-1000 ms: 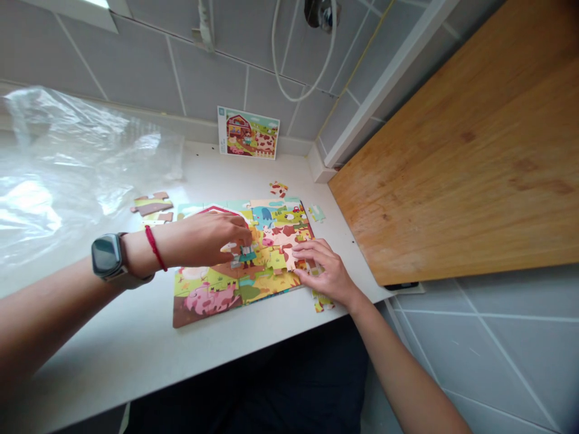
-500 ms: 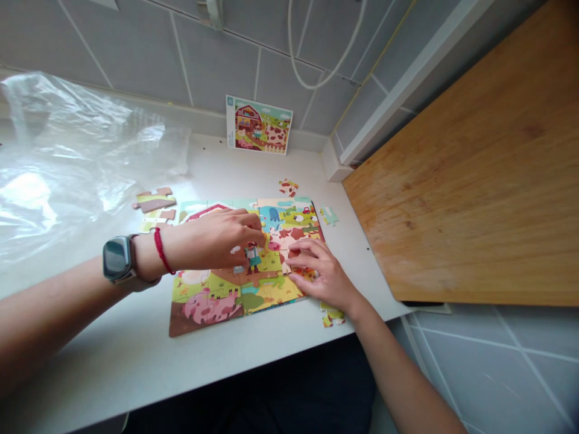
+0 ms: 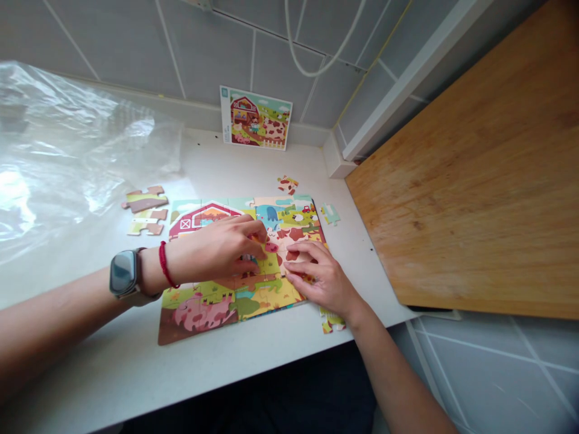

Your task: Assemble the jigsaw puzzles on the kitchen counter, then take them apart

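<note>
A farm jigsaw puzzle (image 3: 208, 307) lies on the white counter, its pieces joined into a picture with a barn, a pink pig and a brown-spotted cow. My left hand (image 3: 230, 244), wearing a watch and a red bracelet, reaches over its middle with curled fingers at a yellowish puzzle piece (image 3: 270, 263) beside the cow's head. The hand hides part of the farmer figure. On the cow section rests my right hand (image 3: 319, 274), its fingers stretched and slightly apart, the thumb near the lower edge. Nothing shows lifted in it.
Loose pieces lie left of the puzzle (image 3: 145, 199), behind it (image 3: 287, 184), to its right (image 3: 330, 214) and by my right wrist (image 3: 332, 320). A picture card (image 3: 257, 117) leans on the tiled wall. Clear plastic (image 3: 81, 138) covers the left; a wooden board (image 3: 474, 181) stands right.
My left hand has shifted slightly down and right, uncovering more of the barn and covering more of the farmer. My right hand stays at the cow section. The view has moved slightly.
</note>
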Available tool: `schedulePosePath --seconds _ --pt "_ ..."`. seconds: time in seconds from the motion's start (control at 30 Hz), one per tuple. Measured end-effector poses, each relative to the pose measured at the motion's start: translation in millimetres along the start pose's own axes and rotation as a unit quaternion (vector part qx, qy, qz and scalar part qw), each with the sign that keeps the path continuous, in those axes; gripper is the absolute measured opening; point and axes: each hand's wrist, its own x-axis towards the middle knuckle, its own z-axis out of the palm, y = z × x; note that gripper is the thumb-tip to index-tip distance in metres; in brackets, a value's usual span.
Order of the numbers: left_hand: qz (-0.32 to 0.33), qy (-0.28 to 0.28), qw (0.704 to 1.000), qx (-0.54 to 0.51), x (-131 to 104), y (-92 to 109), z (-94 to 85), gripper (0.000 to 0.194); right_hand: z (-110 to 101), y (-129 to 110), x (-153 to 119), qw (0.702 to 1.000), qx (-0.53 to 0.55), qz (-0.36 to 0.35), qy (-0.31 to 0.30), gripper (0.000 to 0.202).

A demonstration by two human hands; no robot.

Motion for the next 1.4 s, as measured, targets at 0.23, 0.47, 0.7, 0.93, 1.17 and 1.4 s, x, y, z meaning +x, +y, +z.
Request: schedulePosePath --seconds 0.23,0.47,0.7,0.93,1.17,1.4 --pt "0.001 -0.007 1.000 0.014 -3 2 0.9 0.012 1 0 0 1.000 -0.001 0.000 0.004 0.019" --pt "0.009 -0.027 0.998 0.047 -7 8 -5.2 0.016 0 0 -1 0.999 0.022 0.034 0.002 0.020" --pt "-0.030 -0.061 0.996 0.050 -18 0 -0.1 0.044 -1 5 -4 0.995 0.063 0.080 0.020 0.023" --pt "-0.050 -0.066 0.996 0.043 -20 1 4.4 0.047 -1 5 -5 0.980 0.138 0.112 0.085 0.020" --pt "-0.057 -0.090 0.993 0.047 -19 1 3.2 0.053 -7 19 -12 0.867 0.397 0.195 0.228 0.018" --pt "-0.056 -0.084 0.994 0.029 -18 -1 4.4 0.053 -23 31 -8 0.725 0.551 0.232 0.342 0.013"
